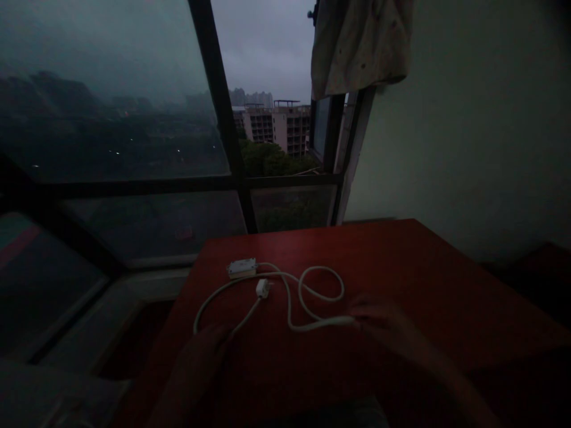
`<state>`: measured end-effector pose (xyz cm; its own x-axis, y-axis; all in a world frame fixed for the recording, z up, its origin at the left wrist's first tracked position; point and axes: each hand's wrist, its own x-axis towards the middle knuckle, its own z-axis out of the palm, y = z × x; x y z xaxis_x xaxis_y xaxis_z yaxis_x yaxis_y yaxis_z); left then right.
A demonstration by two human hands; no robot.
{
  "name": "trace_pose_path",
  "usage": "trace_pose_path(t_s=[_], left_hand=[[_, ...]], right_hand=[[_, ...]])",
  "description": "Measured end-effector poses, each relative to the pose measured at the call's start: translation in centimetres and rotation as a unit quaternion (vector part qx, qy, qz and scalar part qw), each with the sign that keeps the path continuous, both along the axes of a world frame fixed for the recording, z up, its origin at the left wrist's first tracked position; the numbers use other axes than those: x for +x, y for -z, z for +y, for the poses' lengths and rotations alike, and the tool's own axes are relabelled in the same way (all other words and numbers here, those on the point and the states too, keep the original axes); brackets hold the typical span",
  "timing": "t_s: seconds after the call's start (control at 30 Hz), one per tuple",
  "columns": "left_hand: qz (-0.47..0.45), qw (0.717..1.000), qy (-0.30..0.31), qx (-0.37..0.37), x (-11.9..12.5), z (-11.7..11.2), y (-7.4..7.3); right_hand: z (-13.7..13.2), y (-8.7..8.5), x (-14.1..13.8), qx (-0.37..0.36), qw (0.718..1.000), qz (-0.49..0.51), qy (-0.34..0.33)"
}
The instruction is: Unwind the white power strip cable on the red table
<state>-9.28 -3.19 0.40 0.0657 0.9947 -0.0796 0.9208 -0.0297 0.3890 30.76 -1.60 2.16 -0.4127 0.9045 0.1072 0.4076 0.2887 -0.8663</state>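
A white power cable lies looped on a dark red table, with a small socket block at its far end and a white plug beside it. My left hand rests on the table at the cable's near left part, fingers dim and hard to read. My right hand touches the cable's right end, its fingers closed around it as far as the dark picture shows.
A large window with dark frames stands behind the table, showing buildings outside. A pale cloth hangs at the top by a white wall. The table's left edge drops to a low sill.
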Motion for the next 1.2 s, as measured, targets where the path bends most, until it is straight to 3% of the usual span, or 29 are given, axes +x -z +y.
trace_pose_path(t_s=[0.13,0.23,0.43,0.5,0.63,0.9,0.97,1.07,1.13,1.2], left_hand=[[0.035,0.999,0.018,-0.011,1.1,0.3,0.3],[0.035,0.999,0.031,-0.018,1.6,0.7,0.5],[-0.056,0.995,0.044,0.067,3.9,0.6,1.1],[-0.110,0.989,0.042,0.085,5.3,0.0,0.9],[-0.193,0.979,0.056,0.046,7.1,-1.2,0.3],[-0.272,0.961,0.021,0.040,7.0,-1.9,0.0],[-0.287,0.955,0.048,0.051,7.2,-2.0,-0.2],[-0.295,0.948,0.107,0.046,7.5,-2.0,-0.6],[-0.290,0.949,0.113,0.052,7.8,-1.7,-0.7],[-0.287,0.950,0.107,0.059,8.1,-1.4,-0.7]], right_hand=[[-2.4,-0.9,-3.3,-0.026,0.994,-0.046,-0.098],[-3.7,-0.6,-6.0,-0.025,0.983,-0.096,-0.155],[-4.2,0.6,-9.1,0.004,0.972,-0.166,-0.168],[-4.0,0.6,-9.5,0.009,0.970,-0.179,-0.161],[-3.2,0.3,-9.7,0.014,0.972,-0.177,-0.156],[-1.2,-0.8,-8.1,-0.034,0.984,-0.099,-0.143],[-0.3,-0.5,-7.5,-0.023,0.990,-0.072,-0.122],[1.5,0.9,-6.5,0.035,0.997,-0.067,-0.016],[2.9,2.2,-6.1,0.097,0.989,-0.099,0.053],[4.2,3.3,-6.1,0.156,0.975,-0.140,0.075]])
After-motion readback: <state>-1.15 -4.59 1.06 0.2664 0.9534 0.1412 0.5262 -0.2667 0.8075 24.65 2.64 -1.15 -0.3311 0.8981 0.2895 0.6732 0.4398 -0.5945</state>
